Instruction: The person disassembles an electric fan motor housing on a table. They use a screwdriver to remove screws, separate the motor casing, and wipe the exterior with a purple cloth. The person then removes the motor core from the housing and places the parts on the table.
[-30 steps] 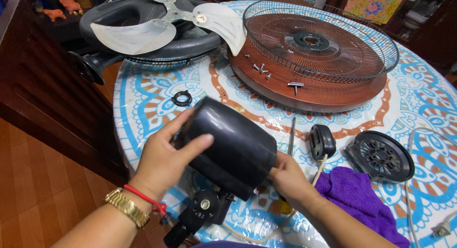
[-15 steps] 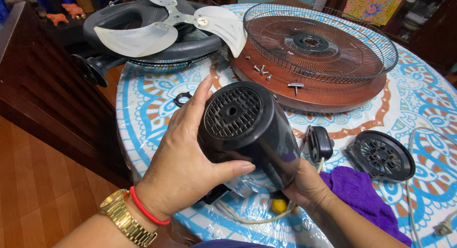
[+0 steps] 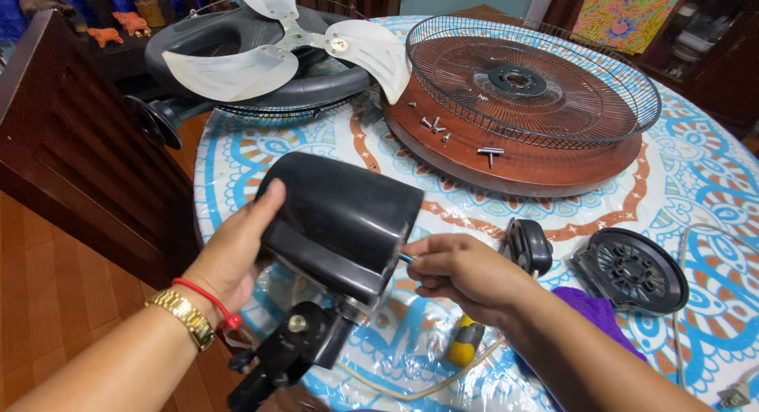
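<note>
Holding a black fan motor housing (image 3: 340, 218) above the near edge of a round patterned table (image 3: 696, 175).
Largest first: wire fan guard (image 3: 530, 76) on a brown turntable (image 3: 522, 163); white fan blade (image 3: 277, 52) on the rear guard; left hand (image 3: 237, 250) wrapped around the housing's closed end; right hand (image 3: 462, 270) at its open rim, fingers pinched on a thin shaft; black vented cap (image 3: 632, 270); yellow screwdriver handle (image 3: 465, 342); loose screws (image 3: 435, 126).
</note>
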